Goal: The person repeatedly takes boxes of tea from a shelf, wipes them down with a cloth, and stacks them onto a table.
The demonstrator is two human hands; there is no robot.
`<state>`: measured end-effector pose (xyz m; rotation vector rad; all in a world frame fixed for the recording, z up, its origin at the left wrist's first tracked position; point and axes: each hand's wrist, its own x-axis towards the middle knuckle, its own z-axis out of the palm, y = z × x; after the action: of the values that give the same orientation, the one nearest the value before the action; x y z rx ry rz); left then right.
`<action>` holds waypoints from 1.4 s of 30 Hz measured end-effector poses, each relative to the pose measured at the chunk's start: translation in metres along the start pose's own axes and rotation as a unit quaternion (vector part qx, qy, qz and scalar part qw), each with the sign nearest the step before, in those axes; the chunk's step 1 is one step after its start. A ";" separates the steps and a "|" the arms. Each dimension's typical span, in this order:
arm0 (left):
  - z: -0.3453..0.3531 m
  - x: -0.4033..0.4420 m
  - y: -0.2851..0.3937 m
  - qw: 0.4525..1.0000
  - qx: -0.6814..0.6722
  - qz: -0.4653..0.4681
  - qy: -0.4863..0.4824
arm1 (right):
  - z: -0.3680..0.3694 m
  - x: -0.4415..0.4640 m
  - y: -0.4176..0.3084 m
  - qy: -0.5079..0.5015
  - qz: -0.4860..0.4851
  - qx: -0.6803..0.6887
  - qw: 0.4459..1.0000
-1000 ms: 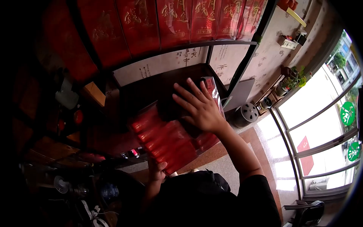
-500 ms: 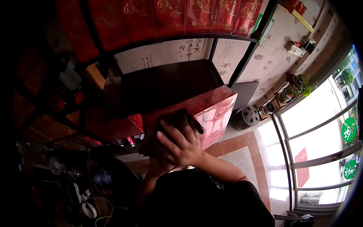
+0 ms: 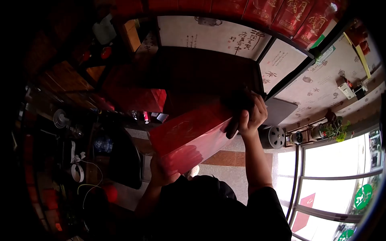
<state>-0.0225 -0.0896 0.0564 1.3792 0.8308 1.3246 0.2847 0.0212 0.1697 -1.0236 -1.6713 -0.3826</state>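
A long red gift box with a glossy, clear-looking wrap is held up at a slant before me. My left hand grips its lower left end, its fingers partly hidden by the box. At the upper right end, my right hand is closed around a dark, crumpled cloth, which lies against the box. Shadow hides much of the cloth. Behind the box is a dark shelf board.
Several red boxes with gold writing line the upper shelf. Another red box sits at left. A black chair stands lower left, a round metal canister at right by potted plants and glass doors.
My right hand has moved with the cloth from near my left hand to the box's right end. The box now shows its long face, and my view has shifted.
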 end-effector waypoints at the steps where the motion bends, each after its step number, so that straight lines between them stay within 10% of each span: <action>1: -0.001 -0.003 0.003 0.999 0.023 0.019 0.013 | 0.010 -0.005 -0.002 0.027 0.007 0.007 1.000; 10: -0.019 -0.065 0.018 0.982 0.144 0.076 0.101 | 0.082 -0.029 -0.042 0.131 0.231 0.251 0.931; 12: -0.011 -0.083 0.026 0.985 0.018 0.035 0.166 | 0.082 -0.043 -0.050 0.044 0.382 0.308 0.870; 18: 0.010 -0.136 0.041 0.934 -0.123 0.064 0.329 | 0.076 -0.062 -0.112 -0.143 0.345 0.343 0.862; 22: 0.028 -0.165 0.054 0.889 -0.175 0.096 0.412 | 0.066 -0.075 -0.192 -0.168 0.025 0.161 0.972; 31: 0.062 -0.278 0.080 0.759 -0.246 0.211 0.565 | -0.010 -0.142 -0.308 -0.360 -0.433 0.350 0.749; 37: 0.097 -0.335 0.113 0.729 -0.202 0.244 0.607 | 0.007 -0.125 -0.308 -0.289 -0.249 0.379 0.843; 42: 0.131 -0.363 0.131 0.722 -0.105 0.232 0.644 | 0.031 -0.113 -0.310 -0.489 0.030 0.461 0.740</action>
<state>0.0259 -0.4927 0.0945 0.2566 1.1488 2.7499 0.0281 -0.1854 0.1308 -0.4593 -2.2938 1.1702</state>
